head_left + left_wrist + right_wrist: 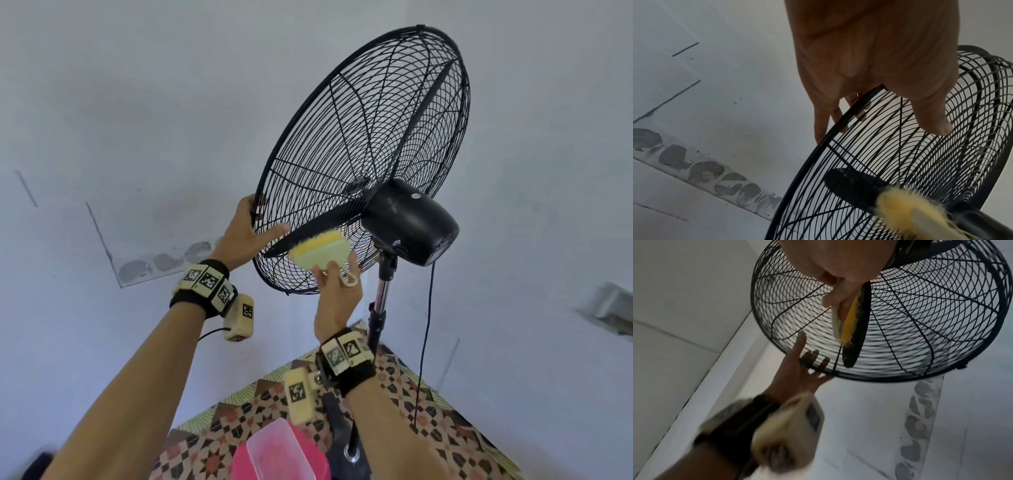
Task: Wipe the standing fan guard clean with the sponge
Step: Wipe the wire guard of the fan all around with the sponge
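Note:
The black wire fan guard (359, 137) tilts up in front of me, seen from its rear side. My left hand (255, 222) grips its lower left rim, thumb on the rear wires and fingers (813, 356) curled over to the front. My right hand (337, 274) holds a yellow and pale green sponge (322, 248), which has a small loop at its base. The yellow face presses on the rear guard just left of the motor, over a black blade (308, 233) inside. In the left wrist view the sponge (900, 209) is a blurred yellow patch against the guard (900, 154).
The black motor housing (411, 222) sits right of the sponge on a chrome pole (380, 308), and a dark cable (426, 325) hangs beside it. A pink tub with a clear lid (281, 452) stands on the patterned floor (428, 411) below. White walls surround the fan.

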`<act>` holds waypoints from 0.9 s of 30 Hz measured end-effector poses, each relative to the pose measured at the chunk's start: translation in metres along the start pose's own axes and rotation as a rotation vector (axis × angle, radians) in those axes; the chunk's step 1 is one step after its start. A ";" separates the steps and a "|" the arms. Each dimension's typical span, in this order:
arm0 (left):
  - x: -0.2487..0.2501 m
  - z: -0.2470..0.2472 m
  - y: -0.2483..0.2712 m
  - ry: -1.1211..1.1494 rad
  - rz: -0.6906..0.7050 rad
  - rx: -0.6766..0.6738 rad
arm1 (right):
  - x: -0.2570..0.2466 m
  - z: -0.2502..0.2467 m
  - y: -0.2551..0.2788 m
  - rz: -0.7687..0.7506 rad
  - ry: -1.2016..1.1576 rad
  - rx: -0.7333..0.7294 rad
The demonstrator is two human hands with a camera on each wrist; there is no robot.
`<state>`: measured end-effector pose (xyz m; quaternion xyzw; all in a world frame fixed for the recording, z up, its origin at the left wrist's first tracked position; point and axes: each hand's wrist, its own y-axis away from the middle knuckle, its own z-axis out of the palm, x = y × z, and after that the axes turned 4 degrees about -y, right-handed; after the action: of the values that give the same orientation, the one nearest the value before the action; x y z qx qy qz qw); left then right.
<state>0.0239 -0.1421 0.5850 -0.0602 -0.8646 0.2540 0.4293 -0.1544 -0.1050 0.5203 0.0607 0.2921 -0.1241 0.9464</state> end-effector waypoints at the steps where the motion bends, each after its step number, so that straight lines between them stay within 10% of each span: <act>1: -0.001 0.000 0.000 0.001 -0.003 0.004 | 0.007 -0.002 0.011 0.029 0.025 -0.032; 27: 0.032 -0.017 0.021 -0.044 -0.001 -0.106 | -0.028 -0.036 0.054 0.093 0.224 -0.116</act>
<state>0.0150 -0.1074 0.6059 -0.0768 -0.8862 0.2087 0.4064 -0.1819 -0.0406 0.5087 0.0328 0.3993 -0.0556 0.9145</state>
